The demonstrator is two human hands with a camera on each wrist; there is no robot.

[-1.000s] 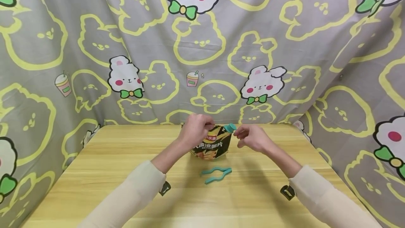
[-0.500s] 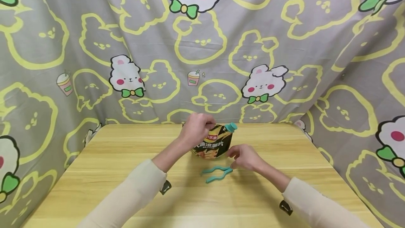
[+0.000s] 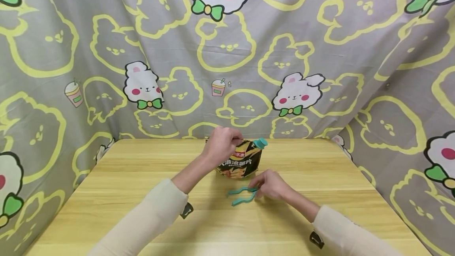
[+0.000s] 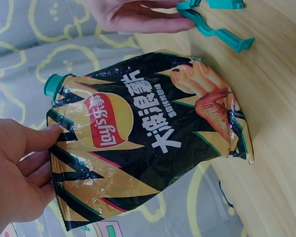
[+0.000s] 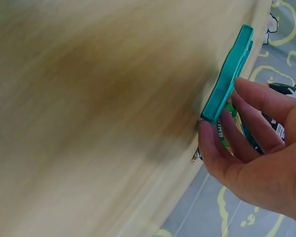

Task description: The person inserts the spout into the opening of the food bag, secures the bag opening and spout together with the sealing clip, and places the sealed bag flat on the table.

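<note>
Nearest: wood-grain bench (image 3: 256,232), pale left sleeve (image 3: 142,218) and right sleeve (image 3: 348,226) at 8 and 4 o'clock from the teal clip (image 5: 229,74). Clip low over the bench, at 6 o'clock from the chip bag; its two arms spread, tips toward 9 o'clock. Whether any of it rests on the wood, cannot tell.

Right hand (image 3: 271,186) at 2 o'clock from the clip, thumb and fingers pinching the hinged end. Good end to take, I judge: the arms stay free. Lift level; a firmer squeeze should stay behind the hinge so the mouth doesn't close early.

Beyond: chip bag (image 4: 143,131), printed face toward the person, lower edge apparently on the bench. Teal cap-like piece (image 3: 260,143) on its corner at 1 o'clock. Left hand (image 3: 222,145) at the bag's 11 o'clock, fingers clamped on the top edge. Light, steady tension there; crushing would likely crease the film.

Farthest: patterned curtain (image 3: 177,42), 12 o'clock.
</note>
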